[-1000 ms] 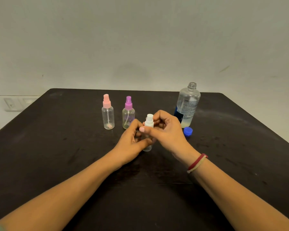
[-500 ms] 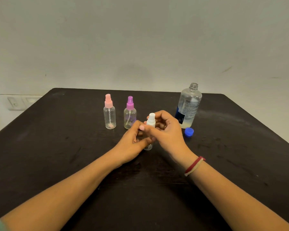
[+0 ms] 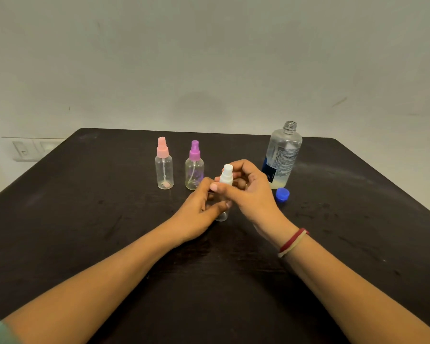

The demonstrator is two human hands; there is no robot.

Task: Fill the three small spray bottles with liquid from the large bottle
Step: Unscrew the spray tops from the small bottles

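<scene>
A small clear spray bottle with a white top (image 3: 226, 175) stands on the black table (image 3: 85, 219) at the middle. My left hand (image 3: 199, 212) grips its body from the left; most of the body is hidden. My right hand (image 3: 248, 192) pinches the white spray head between thumb and fingers. Behind and to the left stand a pink-topped spray bottle (image 3: 163, 167) and a purple-topped spray bottle (image 3: 194, 167), both capped. The large clear bottle (image 3: 282, 155) stands uncapped at the back right, with a little liquid at its bottom. Its blue cap (image 3: 282, 194) lies in front of it.
The table's far edge meets a plain wall. A wall switch plate (image 3: 27, 148) shows beyond the table's left corner. A red and tan band circles my right wrist (image 3: 292, 242).
Both hands have stayed on the white-topped bottle with only slight shifts of the fingers on the spray head. The view has drifted a little; the other bottles have not moved.
</scene>
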